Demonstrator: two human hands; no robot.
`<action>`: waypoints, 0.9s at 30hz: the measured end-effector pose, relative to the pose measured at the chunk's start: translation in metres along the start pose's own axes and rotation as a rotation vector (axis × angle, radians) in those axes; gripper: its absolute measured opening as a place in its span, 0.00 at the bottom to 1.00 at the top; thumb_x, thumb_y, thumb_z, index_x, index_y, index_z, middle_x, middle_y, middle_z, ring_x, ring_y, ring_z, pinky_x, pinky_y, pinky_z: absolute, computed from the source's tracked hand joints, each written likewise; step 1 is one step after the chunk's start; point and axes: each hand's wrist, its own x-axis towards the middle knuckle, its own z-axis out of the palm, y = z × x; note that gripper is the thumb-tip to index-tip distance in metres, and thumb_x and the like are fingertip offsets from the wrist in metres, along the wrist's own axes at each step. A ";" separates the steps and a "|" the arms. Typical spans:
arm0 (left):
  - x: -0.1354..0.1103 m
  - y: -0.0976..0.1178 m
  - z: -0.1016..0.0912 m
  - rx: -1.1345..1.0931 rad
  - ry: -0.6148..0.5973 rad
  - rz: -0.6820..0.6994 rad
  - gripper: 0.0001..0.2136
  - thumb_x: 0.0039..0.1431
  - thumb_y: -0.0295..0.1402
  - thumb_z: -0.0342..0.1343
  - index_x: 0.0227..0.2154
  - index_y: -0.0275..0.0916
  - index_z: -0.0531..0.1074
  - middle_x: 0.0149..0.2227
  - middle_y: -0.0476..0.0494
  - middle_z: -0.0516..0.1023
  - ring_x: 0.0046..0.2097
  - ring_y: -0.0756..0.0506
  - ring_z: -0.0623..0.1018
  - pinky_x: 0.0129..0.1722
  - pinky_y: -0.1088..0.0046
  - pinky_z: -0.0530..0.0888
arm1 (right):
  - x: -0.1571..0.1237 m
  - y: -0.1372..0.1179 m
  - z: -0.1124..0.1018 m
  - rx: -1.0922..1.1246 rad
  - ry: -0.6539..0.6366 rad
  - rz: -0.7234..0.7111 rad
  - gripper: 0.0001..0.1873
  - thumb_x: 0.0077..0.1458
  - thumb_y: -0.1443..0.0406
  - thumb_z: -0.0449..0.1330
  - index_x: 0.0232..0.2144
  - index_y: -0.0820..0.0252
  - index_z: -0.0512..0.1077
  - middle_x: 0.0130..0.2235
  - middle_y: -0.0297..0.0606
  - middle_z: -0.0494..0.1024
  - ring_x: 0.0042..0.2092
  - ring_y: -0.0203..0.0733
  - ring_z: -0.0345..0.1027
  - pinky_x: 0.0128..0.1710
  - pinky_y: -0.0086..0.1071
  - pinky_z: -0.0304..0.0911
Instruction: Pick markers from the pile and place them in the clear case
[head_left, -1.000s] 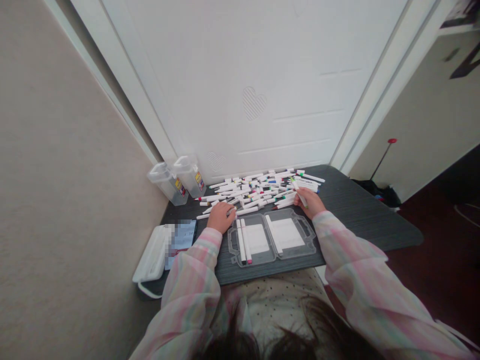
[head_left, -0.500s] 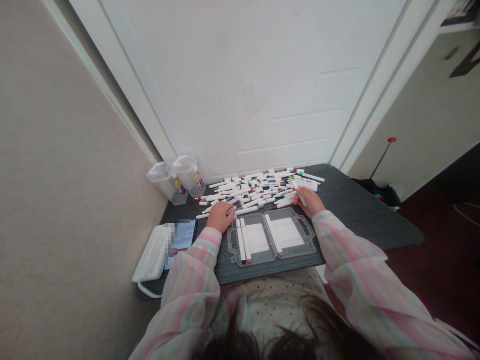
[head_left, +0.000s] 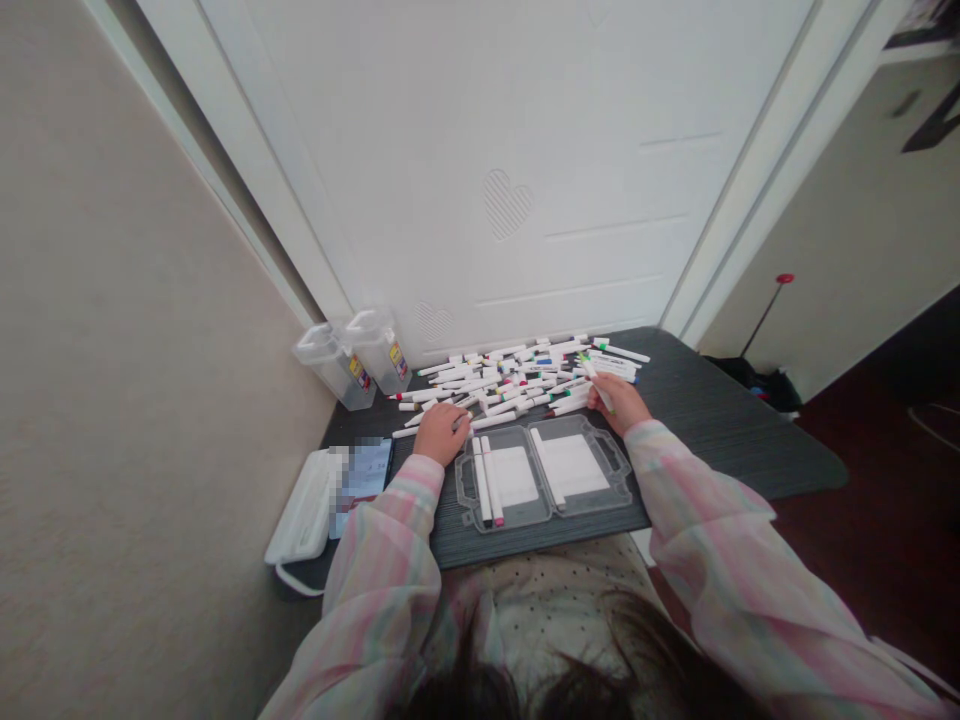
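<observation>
My right hand (head_left: 619, 398) pinches a white marker (head_left: 598, 384) with green at its ends, held tilted over the right side of a loose marker pile (head_left: 517, 380). My left hand (head_left: 441, 433) rests at the near left edge of the pile, its fingers curled; a marker shows by its fingertips, but whether they grip it is hidden. Between my hands a clear plastic case (head_left: 551, 510) lies open flat. Its left half holds two markers, one black-ended (head_left: 481, 483) and one pink-ended (head_left: 493, 482); a single white marker (head_left: 547, 470) lies in the right half.
Two clear plastic containers (head_left: 351, 385) stand at the back left of the dark table (head_left: 720, 430). A white case with a strap (head_left: 304, 515) and a partly blurred blue-screened device (head_left: 367, 480) lie at the left. A white door (head_left: 450, 150) rises behind the table.
</observation>
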 end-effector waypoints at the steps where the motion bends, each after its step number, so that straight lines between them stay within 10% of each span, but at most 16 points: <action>1: 0.000 0.000 0.000 0.001 0.001 0.001 0.10 0.56 0.36 0.48 0.32 0.34 0.68 0.35 0.45 0.71 0.39 0.49 0.71 0.41 0.65 0.69 | 0.000 0.000 0.000 0.000 0.001 -0.002 0.06 0.47 0.63 0.56 0.25 0.61 0.64 0.17 0.27 0.61 0.20 0.29 0.54 0.20 0.26 0.53; 27: 0.000 0.000 0.000 -0.002 0.000 -0.005 0.09 0.56 0.35 0.48 0.32 0.34 0.68 0.35 0.46 0.71 0.39 0.49 0.71 0.41 0.65 0.69 | 0.000 -0.001 0.002 -0.028 0.010 0.004 0.07 0.47 0.62 0.56 0.25 0.61 0.63 0.18 0.26 0.60 0.20 0.29 0.53 0.20 0.26 0.53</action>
